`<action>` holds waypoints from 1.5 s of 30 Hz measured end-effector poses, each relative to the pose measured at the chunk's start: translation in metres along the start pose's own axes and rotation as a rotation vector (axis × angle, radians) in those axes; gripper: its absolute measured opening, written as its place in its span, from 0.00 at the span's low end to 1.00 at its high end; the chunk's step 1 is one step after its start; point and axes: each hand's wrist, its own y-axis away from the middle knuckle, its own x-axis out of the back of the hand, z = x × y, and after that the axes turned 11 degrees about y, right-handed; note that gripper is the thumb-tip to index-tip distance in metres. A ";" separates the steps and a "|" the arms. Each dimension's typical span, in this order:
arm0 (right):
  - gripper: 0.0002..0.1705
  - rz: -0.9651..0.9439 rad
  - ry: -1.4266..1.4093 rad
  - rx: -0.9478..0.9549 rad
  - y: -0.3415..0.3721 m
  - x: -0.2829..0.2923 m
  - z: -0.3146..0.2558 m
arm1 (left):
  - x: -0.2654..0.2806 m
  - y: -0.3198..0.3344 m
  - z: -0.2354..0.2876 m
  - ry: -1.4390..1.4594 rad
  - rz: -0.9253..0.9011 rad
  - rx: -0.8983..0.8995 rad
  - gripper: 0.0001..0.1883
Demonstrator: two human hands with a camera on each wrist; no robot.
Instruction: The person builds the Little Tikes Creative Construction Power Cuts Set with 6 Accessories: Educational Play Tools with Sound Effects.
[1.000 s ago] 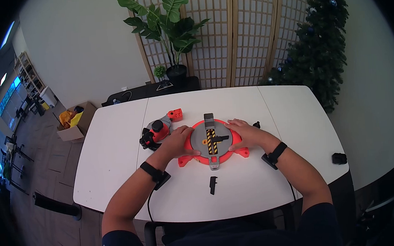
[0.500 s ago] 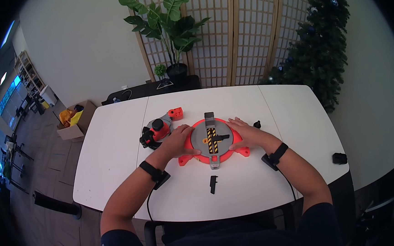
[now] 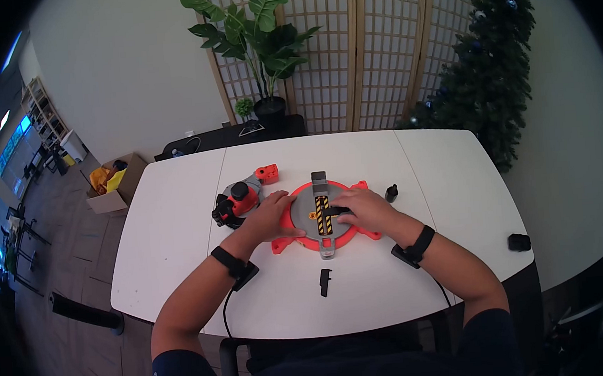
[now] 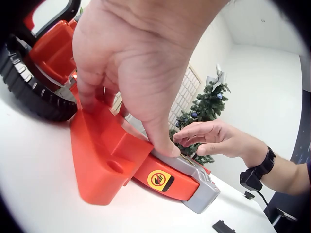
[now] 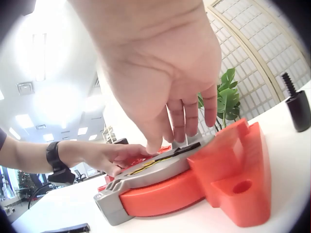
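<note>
Base point(image 3: 308, 203): our left hand point(image 3: 270, 217) grips it, right hand point(image 3: 368, 208) fingers apart over strip point(image 5: 177, 151); clumsy brush could knock strip askew.

Even indoor light, ceiling lights point(image 5: 24, 121) glaring in the right wrist view, dark corners, bowed fisheye edges

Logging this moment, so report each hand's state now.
Left hand: holding the red base.
Right hand: open, over the black piece; contact unclear.
</note>
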 end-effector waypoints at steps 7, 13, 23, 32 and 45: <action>0.17 -0.020 -0.064 -0.152 -0.001 -0.001 -0.010 | 0.000 0.001 0.001 0.024 0.008 0.002 0.52; 0.15 -0.125 -0.399 -0.270 -0.003 -0.004 -0.004 | 0.000 0.004 0.005 0.024 0.039 -0.011 0.52; 0.23 0.007 -1.097 -0.353 -0.010 0.001 -0.018 | 0.020 0.004 0.045 0.358 0.107 -0.100 0.28; 0.15 0.186 -1.128 -0.315 -0.012 0.002 -0.027 | 0.012 -0.002 0.059 0.604 0.131 -0.097 0.13; 0.12 0.185 -0.507 -0.292 -0.006 0.025 -0.013 | 0.017 -0.003 0.048 0.547 0.208 -0.165 0.24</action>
